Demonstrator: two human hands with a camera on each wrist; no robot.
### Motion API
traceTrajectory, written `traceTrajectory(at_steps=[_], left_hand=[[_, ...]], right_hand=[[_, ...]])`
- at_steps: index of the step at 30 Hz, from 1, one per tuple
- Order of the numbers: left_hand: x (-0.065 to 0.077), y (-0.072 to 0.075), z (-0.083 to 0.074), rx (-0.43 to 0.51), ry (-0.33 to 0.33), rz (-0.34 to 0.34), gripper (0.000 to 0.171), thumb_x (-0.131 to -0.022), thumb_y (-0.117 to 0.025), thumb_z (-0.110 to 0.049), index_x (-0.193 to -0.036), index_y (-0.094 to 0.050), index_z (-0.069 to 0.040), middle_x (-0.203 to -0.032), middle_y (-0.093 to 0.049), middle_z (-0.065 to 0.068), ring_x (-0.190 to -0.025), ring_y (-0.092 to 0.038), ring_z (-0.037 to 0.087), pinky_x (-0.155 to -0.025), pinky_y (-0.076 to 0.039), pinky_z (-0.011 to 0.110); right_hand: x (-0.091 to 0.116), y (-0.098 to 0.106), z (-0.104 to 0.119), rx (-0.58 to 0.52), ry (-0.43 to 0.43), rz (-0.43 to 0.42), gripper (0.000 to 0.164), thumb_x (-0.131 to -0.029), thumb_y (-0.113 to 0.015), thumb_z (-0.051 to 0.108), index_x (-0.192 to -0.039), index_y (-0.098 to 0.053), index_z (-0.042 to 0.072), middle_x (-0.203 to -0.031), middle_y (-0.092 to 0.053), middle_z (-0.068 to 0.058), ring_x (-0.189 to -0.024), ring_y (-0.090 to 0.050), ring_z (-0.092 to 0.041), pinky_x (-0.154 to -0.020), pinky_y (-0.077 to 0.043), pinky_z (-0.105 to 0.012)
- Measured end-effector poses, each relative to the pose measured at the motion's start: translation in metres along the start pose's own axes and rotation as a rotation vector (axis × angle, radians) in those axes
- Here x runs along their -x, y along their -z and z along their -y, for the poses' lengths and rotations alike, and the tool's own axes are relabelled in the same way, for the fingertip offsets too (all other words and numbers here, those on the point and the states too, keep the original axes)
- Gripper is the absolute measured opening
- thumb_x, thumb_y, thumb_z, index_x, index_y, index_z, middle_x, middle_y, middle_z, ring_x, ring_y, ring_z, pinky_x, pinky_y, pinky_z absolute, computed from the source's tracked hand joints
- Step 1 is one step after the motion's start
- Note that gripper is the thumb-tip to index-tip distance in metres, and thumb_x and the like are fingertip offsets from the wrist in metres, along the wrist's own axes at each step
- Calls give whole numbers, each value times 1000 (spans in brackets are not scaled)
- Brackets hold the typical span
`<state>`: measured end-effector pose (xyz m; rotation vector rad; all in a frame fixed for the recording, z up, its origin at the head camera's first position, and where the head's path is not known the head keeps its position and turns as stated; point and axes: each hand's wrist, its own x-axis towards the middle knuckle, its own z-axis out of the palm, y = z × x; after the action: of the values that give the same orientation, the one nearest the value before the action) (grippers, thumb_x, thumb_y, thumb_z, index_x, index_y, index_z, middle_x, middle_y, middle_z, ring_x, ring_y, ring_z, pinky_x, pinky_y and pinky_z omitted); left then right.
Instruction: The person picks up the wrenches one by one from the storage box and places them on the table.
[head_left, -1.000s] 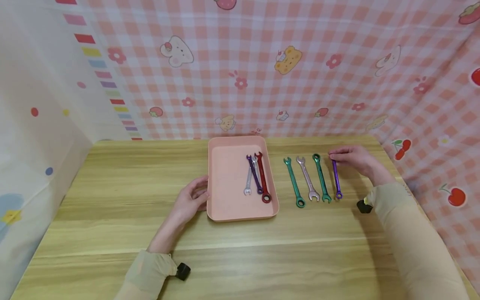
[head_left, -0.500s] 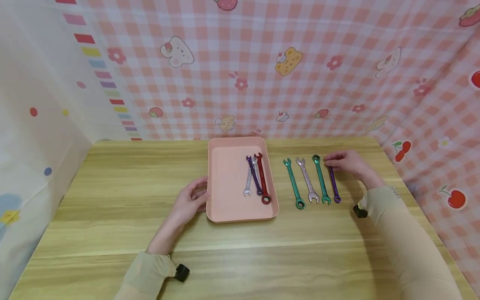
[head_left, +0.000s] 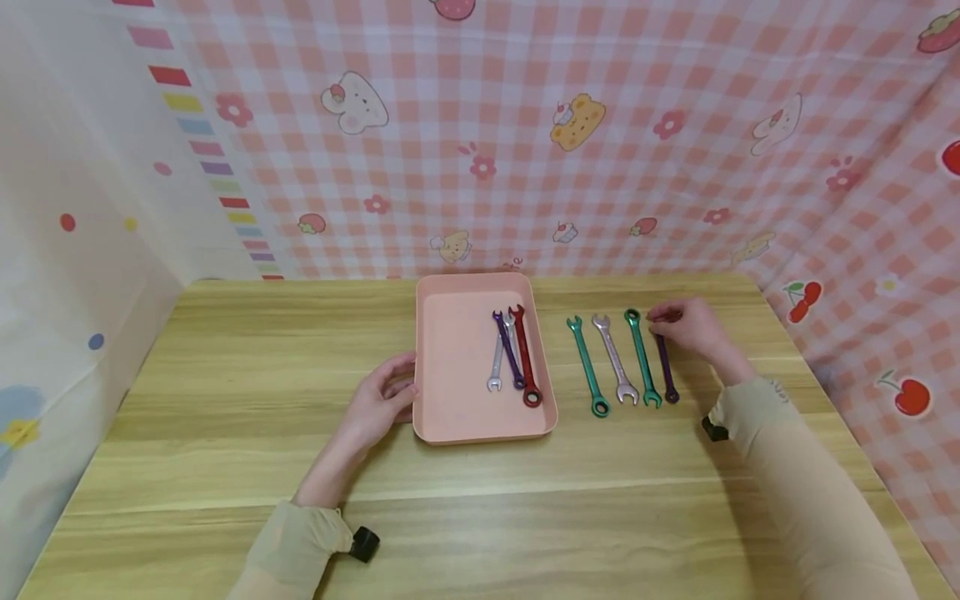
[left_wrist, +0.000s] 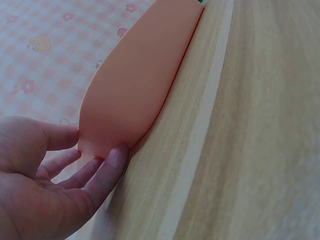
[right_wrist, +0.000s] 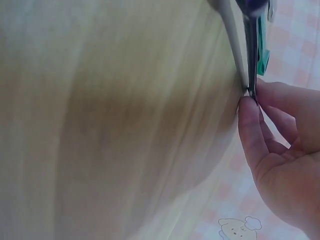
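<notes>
My left hand (head_left: 382, 400) rests against the left wall of a pink tray (head_left: 453, 417), its fingertips touching the outside in the left wrist view. Inside the tray lie a red wrench (head_left: 526, 358), a purple wrench (head_left: 508, 348) and a silver wrench (head_left: 497, 365) that the purple one partly covers. At the right end of a row on the table, my right hand (head_left: 693, 327) pinches the far end of another purple wrench (head_left: 664, 367). The right wrist view shows the thumb and a finger at the tip of that wrench (right_wrist: 251, 55), its near end slightly above the wood.
Left of the held wrench, a green wrench (head_left: 642, 358), a pinkish silver wrench (head_left: 615, 360) and another green wrench (head_left: 588, 367) lie roughly parallel on the wooden table (head_left: 525, 517). A pink checked cloth (head_left: 420, 150) hangs behind the table's back edge.
My right hand has moved slightly left with the purple wrench, bringing it closer to the green wrench beside it. My left hand and the tray have stayed in place.
</notes>
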<state>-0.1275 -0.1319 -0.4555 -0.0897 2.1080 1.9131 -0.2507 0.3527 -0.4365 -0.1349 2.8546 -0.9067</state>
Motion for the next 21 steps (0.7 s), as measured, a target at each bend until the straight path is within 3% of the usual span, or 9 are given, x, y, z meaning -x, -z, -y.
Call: traceTrajectory(at_steps=[5,13,17,21], left_hand=[[0,0,0,3,0,1,57,-107,-50,2,-162,-36,-3,-163,-42,26,-147,-49,44,-86,-65,24],[0,0,0,0,-5,2,57,-107,-50,2,-162,-35,-3,-163,-42,26,-146,-49,44,-86,-65,24],[-1,-1,0,0,2,2,57,-107,-50,2,-162,-35,-4,-163,-42,26,-146,-49,44,-85,-64,23],[-1,1,0,-8,7,-1,58,-107,-50,2,-162,-35,-4,-163,-42,26,-147,-49,44,-88,-64,25]], right_hand=[[0,-3,1,27,6,-42,26,-97,-71,9,-117,-73,-7,-113,-76,-29,-82,-62,-2,-70,-47,-10],[5,-6,4,37,-8,-59,27,-100,-67,12,-120,-72,-6,-117,-74,-30,-102,-70,-35,-75,-49,-18],[12,-6,14,32,-28,-91,35,-104,-62,18,-129,-67,-7,-125,-70,-32,-111,-67,-42,-86,-58,-37],[23,-10,38,-26,-21,-123,46,-107,-58,25,-143,-59,-4,-139,-64,-32,-125,-62,-46,-100,-57,-58]])
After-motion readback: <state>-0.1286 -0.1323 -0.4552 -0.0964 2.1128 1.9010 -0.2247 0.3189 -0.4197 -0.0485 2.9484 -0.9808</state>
